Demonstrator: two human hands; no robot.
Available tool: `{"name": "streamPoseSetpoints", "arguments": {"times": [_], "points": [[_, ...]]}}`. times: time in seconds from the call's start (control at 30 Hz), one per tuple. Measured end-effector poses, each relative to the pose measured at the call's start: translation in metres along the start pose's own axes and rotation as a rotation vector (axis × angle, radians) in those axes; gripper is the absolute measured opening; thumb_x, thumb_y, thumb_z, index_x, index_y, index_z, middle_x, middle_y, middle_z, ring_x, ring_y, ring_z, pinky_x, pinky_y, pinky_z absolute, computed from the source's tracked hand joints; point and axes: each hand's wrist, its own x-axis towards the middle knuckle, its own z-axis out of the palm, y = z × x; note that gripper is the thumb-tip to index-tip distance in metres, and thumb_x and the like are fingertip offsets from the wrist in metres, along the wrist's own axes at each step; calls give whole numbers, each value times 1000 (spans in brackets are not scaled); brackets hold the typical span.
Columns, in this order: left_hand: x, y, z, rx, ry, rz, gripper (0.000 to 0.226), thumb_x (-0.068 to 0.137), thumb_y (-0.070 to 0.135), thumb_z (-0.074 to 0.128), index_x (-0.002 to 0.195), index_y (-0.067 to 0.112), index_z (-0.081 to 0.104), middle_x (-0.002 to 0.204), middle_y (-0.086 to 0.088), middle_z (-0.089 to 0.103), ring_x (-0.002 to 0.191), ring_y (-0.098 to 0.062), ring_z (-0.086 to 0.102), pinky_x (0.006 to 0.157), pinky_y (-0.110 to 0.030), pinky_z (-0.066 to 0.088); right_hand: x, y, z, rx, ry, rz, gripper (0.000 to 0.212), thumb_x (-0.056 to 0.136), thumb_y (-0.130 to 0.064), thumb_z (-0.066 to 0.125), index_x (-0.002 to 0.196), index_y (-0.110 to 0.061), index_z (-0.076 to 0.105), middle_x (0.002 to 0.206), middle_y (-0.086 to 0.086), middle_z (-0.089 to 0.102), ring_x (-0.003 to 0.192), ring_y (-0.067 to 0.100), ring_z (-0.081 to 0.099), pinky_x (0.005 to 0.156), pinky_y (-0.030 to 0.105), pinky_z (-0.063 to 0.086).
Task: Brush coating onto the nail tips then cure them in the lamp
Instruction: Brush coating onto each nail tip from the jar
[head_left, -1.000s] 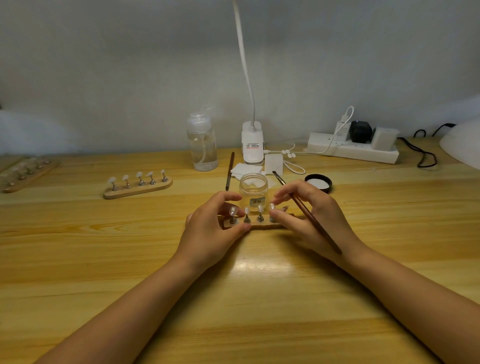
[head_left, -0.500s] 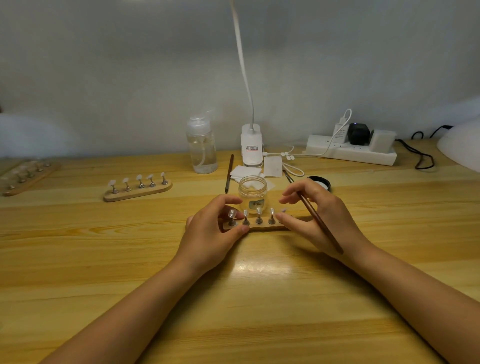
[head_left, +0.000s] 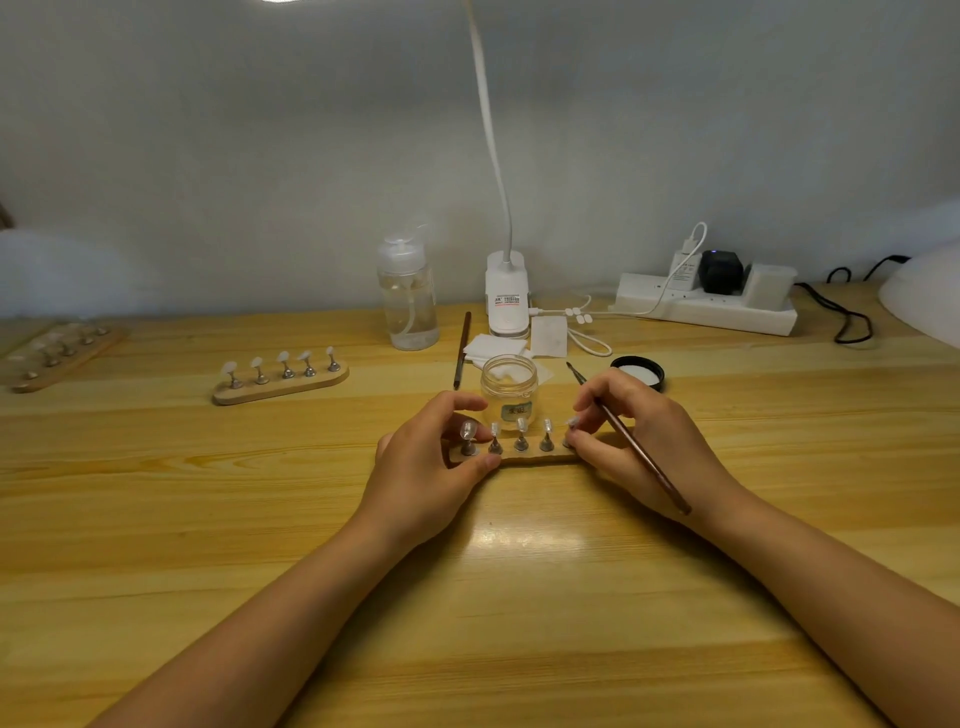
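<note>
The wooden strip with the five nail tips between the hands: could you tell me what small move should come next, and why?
Probably slide the wooden strip of nail tips towards the white domed lamp at the table's right edge. Both hands, left hand and right hand, grip its ends, and the thin brown brush lies tucked back in the right hand, not poised to paint.

Obscured and cut-off items on your table

Your right hand (head_left: 641, 441) covers the right end of the wooden holder (head_left: 535, 456) and its fifth nail tip. The jar (head_left: 508, 391) label is too small to read. The white dome (head_left: 922, 296) at the table's right edge is cut off; the far-left holder (head_left: 62, 353) is blurred.
</note>
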Motion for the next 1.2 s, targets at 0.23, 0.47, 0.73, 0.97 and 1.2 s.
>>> {"name": "streamPoseSetpoints", "arguments": {"times": [0.23, 0.47, 0.73, 0.97, 1.2], "points": [[-2, 0, 0, 20, 5, 30, 42, 78, 17, 69, 108, 35, 46, 90, 19, 57, 97, -3, 55, 99, -46, 39, -4, 3, -1, -11, 183, 8, 24, 79, -8, 68, 87, -23, 50, 73, -10, 59, 77, -2, 59, 66, 6, 44], [-10, 7, 0, 141, 181, 360, 43, 65, 52, 68, 102, 33, 52, 98, 24, 53, 94, 6, 48, 88, -33, 36, -5, -17, 10, 78, 263, -156, 28, 75, -2, 70, 89, -16, 51, 74, -14, 56, 77, -7, 58, 70, 5, 45], [-11, 9, 1, 140, 163, 499, 30, 73, 45, 59, 88, 19, 64, 87, 13, 64, 83, 0, 53, 78, -35, 34, -11, -31, 22, 269, 165, -199, 23, 75, -13, 70, 89, -16, 52, 82, -9, 61, 80, -1, 63, 68, 12, 51], [-12, 9, 0, 88, 172, 508, 18, 74, 37, 60, 89, 25, 60, 82, 16, 61, 78, 3, 53, 76, -35, 36, -13, -31, 21, 311, 122, -187, 26, 80, -10, 66, 90, -27, 49, 79, -5, 62, 76, 2, 63, 64, 12, 51], [-12, 13, 0, 13, 219, 448, 15, 74, 19, 66, 88, 22, 64, 81, 15, 64, 78, -1, 58, 76, -47, 45, -11, -33, 23, 328, 99, -182, 26, 80, -6, 65, 92, -24, 51, 90, -2, 64, 84, 3, 64, 69, 14, 51]]}}
